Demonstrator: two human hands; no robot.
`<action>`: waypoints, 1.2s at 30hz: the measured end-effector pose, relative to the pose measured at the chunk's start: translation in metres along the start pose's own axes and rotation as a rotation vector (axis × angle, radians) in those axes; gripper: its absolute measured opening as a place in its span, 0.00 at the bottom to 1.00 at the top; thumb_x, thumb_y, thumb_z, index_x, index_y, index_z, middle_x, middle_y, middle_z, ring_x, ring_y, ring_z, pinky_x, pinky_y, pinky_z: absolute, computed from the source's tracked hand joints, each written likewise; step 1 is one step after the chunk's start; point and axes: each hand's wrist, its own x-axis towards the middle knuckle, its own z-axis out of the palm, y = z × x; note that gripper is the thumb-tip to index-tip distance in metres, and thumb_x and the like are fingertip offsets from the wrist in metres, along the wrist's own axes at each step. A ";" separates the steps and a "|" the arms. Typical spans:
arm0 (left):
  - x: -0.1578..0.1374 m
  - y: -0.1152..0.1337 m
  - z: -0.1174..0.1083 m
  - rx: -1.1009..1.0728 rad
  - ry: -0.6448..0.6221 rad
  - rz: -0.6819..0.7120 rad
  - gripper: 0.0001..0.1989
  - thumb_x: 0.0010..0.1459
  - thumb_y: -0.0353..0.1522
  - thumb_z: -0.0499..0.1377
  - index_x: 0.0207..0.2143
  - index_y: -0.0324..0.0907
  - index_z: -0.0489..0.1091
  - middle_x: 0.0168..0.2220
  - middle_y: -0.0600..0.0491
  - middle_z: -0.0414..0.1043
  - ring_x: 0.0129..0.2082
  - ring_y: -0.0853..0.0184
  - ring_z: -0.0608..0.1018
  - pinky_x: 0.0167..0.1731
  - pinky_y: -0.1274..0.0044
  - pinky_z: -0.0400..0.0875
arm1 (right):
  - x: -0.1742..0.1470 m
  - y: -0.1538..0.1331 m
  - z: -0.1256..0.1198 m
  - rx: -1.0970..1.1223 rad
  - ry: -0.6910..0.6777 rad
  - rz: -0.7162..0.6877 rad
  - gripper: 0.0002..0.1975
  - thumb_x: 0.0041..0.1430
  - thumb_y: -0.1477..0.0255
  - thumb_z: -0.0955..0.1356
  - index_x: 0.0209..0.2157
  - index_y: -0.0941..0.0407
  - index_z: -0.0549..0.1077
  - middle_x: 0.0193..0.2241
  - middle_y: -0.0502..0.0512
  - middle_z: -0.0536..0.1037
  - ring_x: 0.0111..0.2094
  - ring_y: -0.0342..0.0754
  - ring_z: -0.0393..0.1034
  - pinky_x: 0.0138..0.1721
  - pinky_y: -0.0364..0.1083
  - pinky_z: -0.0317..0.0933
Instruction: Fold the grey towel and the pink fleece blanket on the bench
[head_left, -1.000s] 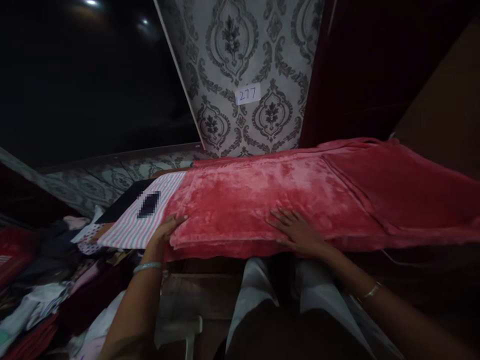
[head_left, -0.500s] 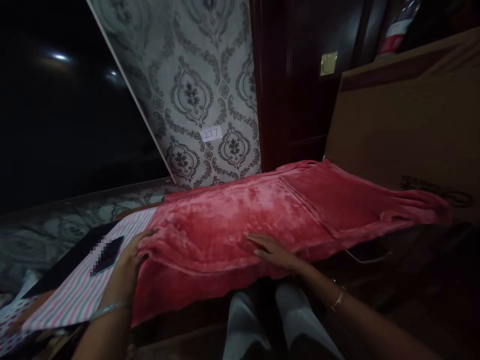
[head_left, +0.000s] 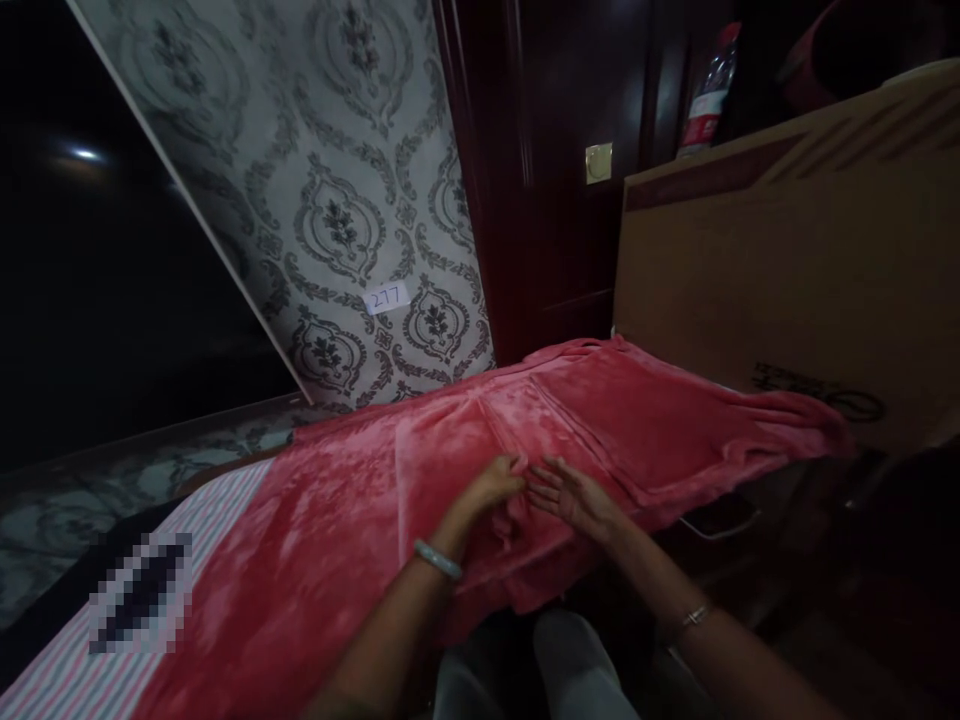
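Observation:
A red plush cloth (head_left: 315, 520) with a soft sheen covers most of the surface in front of me; whether it is a garment or a blanket I cannot tell. My left hand (head_left: 495, 482), with a bracelet on its wrist, pinches a gathered edge of it near the middle. Beneath that hand the cloth is doubled over, with a fold line running down on the left. Just to the right, my right hand (head_left: 570, 495) is open over the cloth, fingers spread and pointing left, close to the pinched edge. No grip shows in it.
A striped cloth (head_left: 232, 500) lies at the left with a dark, pixelated object (head_left: 142, 600) on it. Behind stand a dark screen (head_left: 135, 260) and a patterned wall (head_left: 345, 220). A large cardboard box (head_left: 765, 270) is at the right, with a bottle (head_left: 709, 95) behind its top edge.
My left hand has carried the left edge of the red cloth rightward, folding it over to the middle. My right hand has lifted and turned beside it. The view has shifted right.

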 end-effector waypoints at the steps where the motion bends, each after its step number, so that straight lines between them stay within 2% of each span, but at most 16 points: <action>1: -0.001 -0.007 0.011 0.019 -0.002 -0.004 0.11 0.47 0.26 0.62 0.36 0.41 0.74 0.31 0.53 0.76 0.39 0.60 0.79 0.40 0.72 0.76 | 0.002 -0.001 -0.002 -0.041 -0.025 -0.005 0.19 0.64 0.55 0.62 0.51 0.51 0.67 0.58 0.63 0.73 0.54 0.55 0.74 0.60 0.61 0.65; 4: -0.005 -0.020 0.022 0.056 0.108 0.041 0.24 0.48 0.24 0.59 0.50 0.41 0.72 0.49 0.46 0.78 0.54 0.57 0.76 0.56 0.66 0.71 | 0.009 -0.006 -0.002 -0.113 -0.054 0.013 0.22 0.63 0.53 0.62 0.51 0.52 0.68 0.55 0.64 0.75 0.52 0.55 0.75 0.58 0.60 0.66; 6: -0.009 -0.024 0.022 0.067 0.221 0.115 0.28 0.50 0.24 0.57 0.56 0.41 0.69 0.55 0.43 0.75 0.58 0.57 0.74 0.61 0.64 0.67 | 0.018 -0.012 0.002 -0.110 -0.020 0.028 0.22 0.62 0.55 0.65 0.52 0.53 0.68 0.55 0.64 0.75 0.50 0.54 0.76 0.57 0.59 0.68; 8: -0.013 -0.027 0.023 0.091 0.286 0.179 0.30 0.51 0.24 0.56 0.58 0.42 0.68 0.58 0.44 0.73 0.59 0.57 0.74 0.63 0.63 0.65 | 0.030 -0.021 0.009 -0.121 0.022 0.024 0.20 0.61 0.60 0.66 0.52 0.53 0.69 0.53 0.62 0.77 0.47 0.52 0.77 0.56 0.57 0.69; 13: -0.031 -0.041 0.053 0.248 0.226 0.236 0.36 0.47 0.22 0.57 0.61 0.43 0.66 0.63 0.42 0.68 0.64 0.54 0.69 0.66 0.62 0.60 | 0.067 -0.045 0.029 -0.267 0.059 0.008 0.12 0.62 0.68 0.61 0.43 0.53 0.74 0.42 0.56 0.81 0.44 0.50 0.77 0.54 0.53 0.69; 16: -0.051 -0.051 0.069 0.366 0.293 0.258 0.38 0.49 0.25 0.59 0.65 0.44 0.63 0.67 0.41 0.62 0.65 0.48 0.65 0.67 0.56 0.56 | 0.086 -0.055 0.039 -0.339 0.098 0.032 0.12 0.63 0.70 0.61 0.41 0.56 0.75 0.37 0.55 0.81 0.42 0.49 0.77 0.53 0.52 0.69; 19: -0.066 -0.055 0.071 0.484 0.369 0.198 0.34 0.51 0.30 0.60 0.63 0.42 0.64 0.63 0.37 0.65 0.62 0.43 0.67 0.63 0.50 0.57 | 0.102 -0.058 0.046 -0.394 0.143 0.013 0.15 0.62 0.70 0.63 0.47 0.60 0.73 0.40 0.54 0.80 0.43 0.46 0.75 0.52 0.48 0.67; 23: -0.069 -0.053 0.065 0.595 0.317 0.151 0.21 0.52 0.26 0.56 0.48 0.42 0.75 0.48 0.38 0.74 0.50 0.45 0.73 0.52 0.51 0.66 | 0.126 -0.052 0.058 -0.424 0.219 -0.038 0.23 0.59 0.72 0.67 0.56 0.60 0.69 0.49 0.57 0.78 0.48 0.47 0.73 0.57 0.48 0.65; 26: -0.065 -0.051 0.063 0.561 0.330 0.213 0.21 0.50 0.23 0.54 0.44 0.49 0.76 0.44 0.41 0.75 0.47 0.49 0.75 0.49 0.55 0.69 | 0.144 -0.050 0.070 -0.454 0.226 -0.080 0.27 0.53 0.77 0.70 0.56 0.57 0.71 0.50 0.57 0.78 0.48 0.51 0.74 0.56 0.52 0.66; 29: -0.062 -0.048 0.062 0.535 0.341 0.274 0.22 0.50 0.23 0.54 0.43 0.53 0.76 0.44 0.44 0.76 0.46 0.50 0.75 0.49 0.56 0.71 | 0.159 -0.055 0.074 -0.493 0.230 -0.151 0.28 0.50 0.81 0.67 0.55 0.56 0.73 0.52 0.56 0.78 0.52 0.52 0.72 0.58 0.51 0.65; 33: -0.056 -0.040 0.065 0.503 0.302 0.379 0.23 0.52 0.22 0.53 0.47 0.46 0.75 0.48 0.42 0.75 0.48 0.52 0.75 0.50 0.58 0.70 | 0.165 -0.065 0.054 -0.569 0.279 -0.239 0.28 0.50 0.83 0.65 0.54 0.56 0.73 0.56 0.55 0.75 0.58 0.48 0.68 0.62 0.46 0.59; 36: -0.051 -0.037 0.076 0.554 0.169 0.348 0.21 0.51 0.21 0.54 0.45 0.45 0.75 0.47 0.41 0.76 0.48 0.52 0.75 0.50 0.60 0.70 | 0.162 -0.067 0.029 -0.645 0.323 -0.195 0.24 0.50 0.81 0.67 0.51 0.58 0.75 0.49 0.57 0.79 0.51 0.51 0.72 0.58 0.50 0.64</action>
